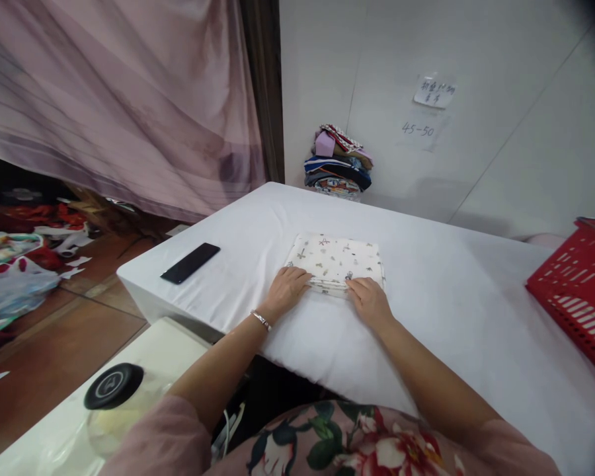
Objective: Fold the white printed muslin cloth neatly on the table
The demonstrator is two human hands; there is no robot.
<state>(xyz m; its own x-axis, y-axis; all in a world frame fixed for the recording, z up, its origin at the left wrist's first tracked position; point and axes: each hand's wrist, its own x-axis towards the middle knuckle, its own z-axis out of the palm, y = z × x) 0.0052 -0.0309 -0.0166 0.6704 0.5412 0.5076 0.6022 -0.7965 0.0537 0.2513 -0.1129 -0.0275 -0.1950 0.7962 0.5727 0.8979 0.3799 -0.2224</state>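
Observation:
A white folded cloth (334, 258) with a small plant-like print lies flat on the white-covered table (446, 317), its layers showing along the near edge. My left hand (288, 287), with a silver bracelet at the wrist, holds the near left corner with curled fingers. At the near right part of that same edge, my right hand (369, 299) is closed on the cloth, fingertips on top. Both thumbs are mostly hidden. The two hands are apart, with the cloth's front fold between them.
A black phone (191, 262) lies on the table's left side. A stack of folded fabrics (338, 162) stands against the back wall. At the right is a red basket (582, 291). A black-lidded jar (114, 387) stands lower left, and a pink curtain (143, 99) hangs behind.

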